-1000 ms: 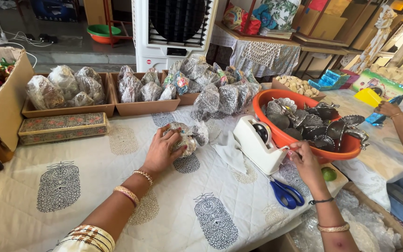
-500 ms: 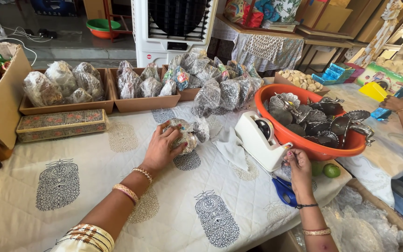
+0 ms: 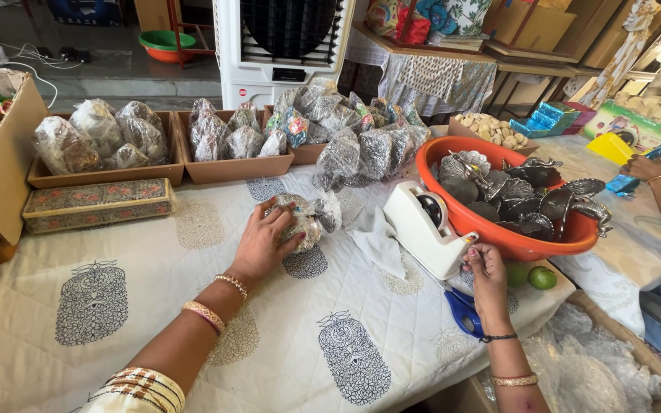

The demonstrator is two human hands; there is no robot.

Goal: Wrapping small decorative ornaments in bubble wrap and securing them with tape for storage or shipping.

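The left hand (image 3: 258, 246) lies palm-down over a small rounded bundle wrapped in clear crinkled plastic (image 3: 304, 219), fingers curled round it in a firm grip, pressing it to the white quilted cloth with dark block-printed motifs (image 3: 216, 306) that covers the tabletop, about midway between the near and far edges. The right hand (image 3: 487, 268) is raised at the right edge of the tabletop, its fingertips (image 3: 471, 255) pinched together just beside the front of a white plastic tape dispenser (image 3: 430, 228); whether a strip of tape sits in that pinch cannot be told. Blue-handled scissors (image 3: 462, 312) lie under that wrist, near the tabletop's right edge. Touching the dispenser from behind stands a round orange plastic basin (image 3: 514, 241) heaped with dark grey metal figures (image 3: 525, 191), and two green limes (image 3: 533, 277) rest against its near side. Along the far edge sit two shallow brown trays (image 3: 231, 168) filled with more plastic-wrapped bundles (image 3: 101, 134), a loose pile of the same (image 3: 361, 134) to their right, and a long flat box with a patterned lid (image 3: 97, 205) in front of the left tray. Another person's hands (image 3: 652, 164) work at the far right corner.
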